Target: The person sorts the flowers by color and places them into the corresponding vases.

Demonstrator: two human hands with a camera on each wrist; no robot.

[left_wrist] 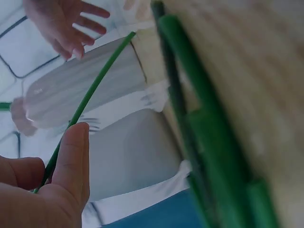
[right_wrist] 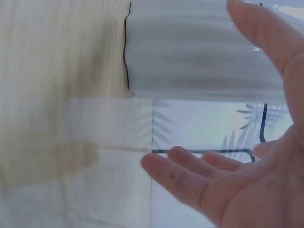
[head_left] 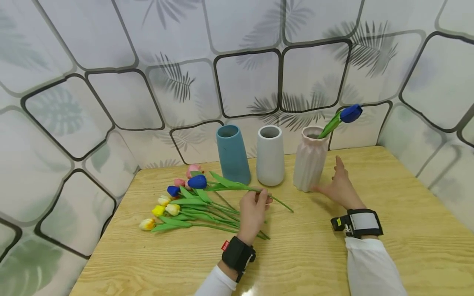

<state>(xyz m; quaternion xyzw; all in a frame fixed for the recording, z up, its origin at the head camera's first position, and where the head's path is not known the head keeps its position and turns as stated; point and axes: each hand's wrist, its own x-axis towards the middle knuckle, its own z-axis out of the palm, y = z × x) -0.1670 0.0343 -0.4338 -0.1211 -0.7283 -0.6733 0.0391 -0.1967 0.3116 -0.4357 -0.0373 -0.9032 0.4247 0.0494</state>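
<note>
My left hand (head_left: pixel 252 213) pinches the green stem of a blue artificial tulip (head_left: pixel 197 181) between thumb and fingers, holding it above the other stems. In the left wrist view the stem (left_wrist: pixel 97 85) slants up past the fingertips. My right hand (head_left: pixel 341 187) is spread beside the pink ribbed vase (head_left: pixel 309 164), thumb toward its lower side; whether it touches is unclear. Another blue tulip (head_left: pixel 350 114) leans out of that vase to the right. In the right wrist view the open right hand (right_wrist: pixel 237 175) has nothing in its grasp.
A white vase (head_left: pixel 270 160) and a blue vase (head_left: pixel 234 158) stand left of the pink one, near the patterned backdrop (head_left: pixel 248 86). Several tulips, including a yellow one (head_left: pixel 158 211) and a pink one (head_left: pixel 193 170), lie in a bunch on the wooden table (head_left: pixel 296 255).
</note>
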